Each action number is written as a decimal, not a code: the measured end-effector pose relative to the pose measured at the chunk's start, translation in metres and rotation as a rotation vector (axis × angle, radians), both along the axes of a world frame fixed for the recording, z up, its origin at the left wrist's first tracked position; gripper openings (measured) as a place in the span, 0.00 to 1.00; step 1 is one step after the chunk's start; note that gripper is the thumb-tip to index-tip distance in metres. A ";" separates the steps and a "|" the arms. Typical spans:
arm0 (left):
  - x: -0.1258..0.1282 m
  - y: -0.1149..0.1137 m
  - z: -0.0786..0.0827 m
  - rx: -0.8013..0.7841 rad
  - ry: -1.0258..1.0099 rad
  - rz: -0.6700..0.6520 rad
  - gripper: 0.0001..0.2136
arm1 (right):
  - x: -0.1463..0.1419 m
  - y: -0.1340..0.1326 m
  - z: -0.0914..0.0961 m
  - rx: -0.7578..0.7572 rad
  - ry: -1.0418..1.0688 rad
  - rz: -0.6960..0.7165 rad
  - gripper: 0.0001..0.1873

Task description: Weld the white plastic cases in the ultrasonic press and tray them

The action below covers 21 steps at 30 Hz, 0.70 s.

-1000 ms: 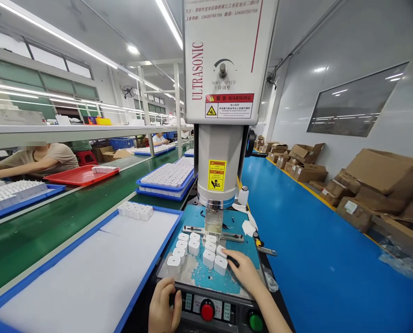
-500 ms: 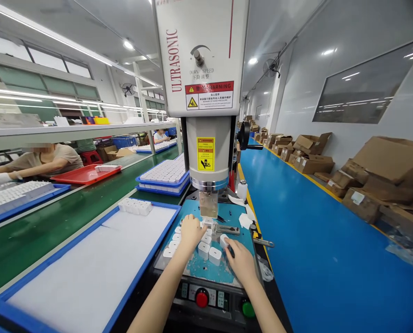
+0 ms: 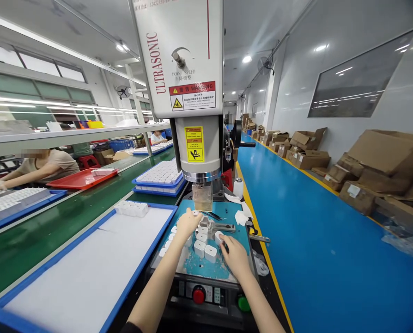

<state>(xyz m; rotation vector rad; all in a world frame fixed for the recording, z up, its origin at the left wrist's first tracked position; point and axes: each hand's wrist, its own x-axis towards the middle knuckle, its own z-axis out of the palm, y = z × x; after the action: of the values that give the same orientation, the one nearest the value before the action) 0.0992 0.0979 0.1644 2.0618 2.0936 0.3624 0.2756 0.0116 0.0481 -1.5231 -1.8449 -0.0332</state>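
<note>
My left hand [image 3: 188, 225] is closed on a small white plastic housing [image 3: 195, 212], mostly hidden by the fingers, just below the block-shaped horn [image 3: 203, 198] of the ultrasonic welding machine [image 3: 196, 143]. Below and right of that hand, a metal fixture [image 3: 204, 222] shows on the teal work plate [image 3: 192, 268]. My right hand [image 3: 234, 255] has its fingertips around another white housing [image 3: 219, 237] at the plate's right side. Between the hands stand more white housings [image 3: 210, 253] with rounded corners and a small dark slot on top. Several others are partly hidden behind my left forearm.
A blue-rimmed tray [image 3: 123, 282] lies to the left with a short row of white housings [image 3: 132, 208] at its far end. Red [image 3: 198, 294] and green [image 3: 243, 303] buttons sit at the machine's front. A wrench-like tool [image 3: 260, 238] juts out right. A co-worker [image 3: 50, 164] sits across the belt.
My left hand has lifted a white housing off the metal fixture and moved it slightly up and left. My right hand stays at its housing. The whole view has shifted a little.
</note>
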 end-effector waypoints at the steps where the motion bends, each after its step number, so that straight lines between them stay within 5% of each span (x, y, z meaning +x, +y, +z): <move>1: -0.009 -0.010 0.002 0.033 0.008 0.011 0.24 | 0.000 0.000 0.000 0.001 0.009 0.003 0.16; 4: -0.036 -0.046 -0.004 0.231 0.059 0.015 0.21 | 0.001 0.001 -0.001 -0.003 0.050 0.022 0.17; 8: -0.060 -0.081 -0.035 0.542 0.168 -0.013 0.19 | 0.003 0.001 -0.003 -0.021 0.161 0.056 0.18; 14: -0.066 -0.084 -0.078 0.568 0.242 -0.104 0.21 | 0.006 0.006 0.012 -0.056 0.344 0.051 0.19; 21: -0.081 -0.094 -0.084 0.691 0.153 -0.082 0.27 | -0.004 0.052 0.050 -0.104 0.263 0.120 0.18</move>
<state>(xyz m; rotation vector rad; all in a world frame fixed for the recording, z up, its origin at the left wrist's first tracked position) 0.0179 0.0042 0.0809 2.5920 2.1589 1.0719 0.2713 0.0634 0.0984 -1.4084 -1.7432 0.3093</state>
